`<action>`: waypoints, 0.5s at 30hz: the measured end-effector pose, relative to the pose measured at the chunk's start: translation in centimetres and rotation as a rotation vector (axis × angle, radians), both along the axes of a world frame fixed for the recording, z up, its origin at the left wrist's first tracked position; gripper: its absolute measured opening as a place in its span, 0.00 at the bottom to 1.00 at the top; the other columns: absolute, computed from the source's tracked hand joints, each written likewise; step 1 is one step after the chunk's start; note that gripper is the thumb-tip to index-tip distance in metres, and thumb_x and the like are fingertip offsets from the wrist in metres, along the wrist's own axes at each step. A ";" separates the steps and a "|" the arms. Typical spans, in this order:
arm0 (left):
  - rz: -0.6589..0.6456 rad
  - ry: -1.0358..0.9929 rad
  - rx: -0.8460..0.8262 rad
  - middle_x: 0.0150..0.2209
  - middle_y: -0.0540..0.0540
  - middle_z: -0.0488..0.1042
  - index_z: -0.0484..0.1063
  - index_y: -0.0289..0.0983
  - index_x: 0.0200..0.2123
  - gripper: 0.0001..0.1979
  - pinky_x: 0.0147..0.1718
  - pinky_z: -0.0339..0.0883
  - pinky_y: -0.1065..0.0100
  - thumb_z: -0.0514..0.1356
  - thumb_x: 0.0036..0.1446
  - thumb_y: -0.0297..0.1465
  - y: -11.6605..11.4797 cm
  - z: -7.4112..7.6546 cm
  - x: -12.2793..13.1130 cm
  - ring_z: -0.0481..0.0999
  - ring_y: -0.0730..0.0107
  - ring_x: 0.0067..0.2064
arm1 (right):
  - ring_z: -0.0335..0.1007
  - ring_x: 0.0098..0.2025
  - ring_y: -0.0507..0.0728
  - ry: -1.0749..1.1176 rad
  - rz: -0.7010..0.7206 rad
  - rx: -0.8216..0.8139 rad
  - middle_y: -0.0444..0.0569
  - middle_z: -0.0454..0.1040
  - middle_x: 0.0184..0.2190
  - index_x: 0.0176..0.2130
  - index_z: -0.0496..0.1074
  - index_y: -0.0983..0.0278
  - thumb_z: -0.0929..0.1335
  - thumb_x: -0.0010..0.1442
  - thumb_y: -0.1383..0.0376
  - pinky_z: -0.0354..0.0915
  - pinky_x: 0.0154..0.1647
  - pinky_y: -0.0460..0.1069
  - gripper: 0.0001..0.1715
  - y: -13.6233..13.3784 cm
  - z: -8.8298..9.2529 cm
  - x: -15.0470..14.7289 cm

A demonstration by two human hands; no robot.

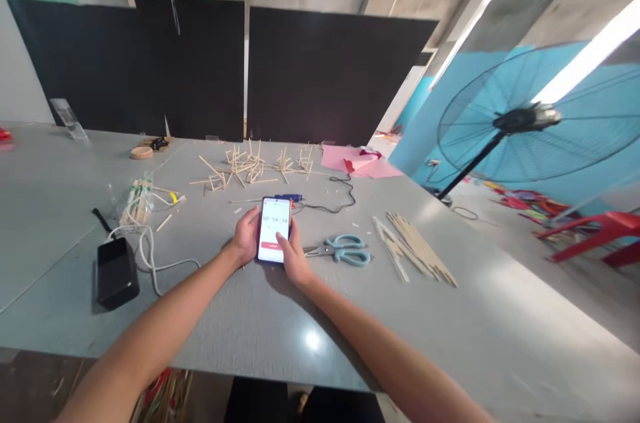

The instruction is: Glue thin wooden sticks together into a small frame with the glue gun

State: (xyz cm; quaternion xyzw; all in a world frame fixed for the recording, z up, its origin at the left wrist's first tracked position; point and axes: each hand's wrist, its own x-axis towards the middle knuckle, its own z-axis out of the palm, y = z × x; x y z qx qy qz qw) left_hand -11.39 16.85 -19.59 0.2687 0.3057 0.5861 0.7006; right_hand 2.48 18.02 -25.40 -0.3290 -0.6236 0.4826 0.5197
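Note:
A smartphone (270, 263) is held upright above the table between both of my hands, its lit screen showing a timer and a red button. My left hand (247, 235) is closed around its left edge. My right hand (296, 256) grips the right edge, with the thumb over the lower part of the screen. Just right of that hand lie scissors (350, 251) with light blue handles, the blade tips partly hidden behind it. Beyond the phone rests a blue-handled tool (290, 198) with a thin metal rod and a black cord, perhaps a soldering iron or glue gun.
Small wooden stick frames (245, 166) stand at the back, near pink sheets (360, 161). Flat wooden sticks (420, 249) lie right. Left are a black power bank (117, 273) with white cable, bundled sticks (136, 203) and a tape roll (141, 153). A large fan (525, 119) stands beyond the table (240, 336).

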 end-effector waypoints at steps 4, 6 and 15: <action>-0.032 -0.061 0.027 0.52 0.33 0.81 0.73 0.31 0.62 0.30 0.61 0.69 0.45 0.49 0.71 0.46 0.1 0.0 0.1 0.80 0.44 0.56 | 0.47 0.78 0.62 -0.037 0.055 0.017 0.55 0.47 0.78 0.76 0.41 0.57 0.70 0.64 0.50 0.43 0.79 0.66 0.54 0.1 -0.4 0.6; -0.043 -0.090 0.040 0.52 0.32 0.81 0.73 0.30 0.61 0.29 0.61 0.68 0.46 0.50 0.71 0.46 0.2 -0.1 0.2 0.80 0.44 0.56 | 0.44 0.79 0.63 -0.071 0.083 0.054 0.55 0.42 0.79 0.76 0.37 0.56 0.70 0.64 0.51 0.43 0.79 0.67 0.57 -0.1 -0.5 1.1; 0.015 -0.113 -0.013 0.49 0.33 0.82 0.76 0.30 0.55 0.24 0.58 0.71 0.47 0.53 0.70 0.43 0.6 -0.5 0.5 0.81 0.45 0.53 | 0.46 0.78 0.66 -0.170 0.265 0.212 0.61 0.44 0.77 0.76 0.25 0.57 0.74 0.63 0.55 0.50 0.78 0.69 0.67 -1.0 -0.2 3.1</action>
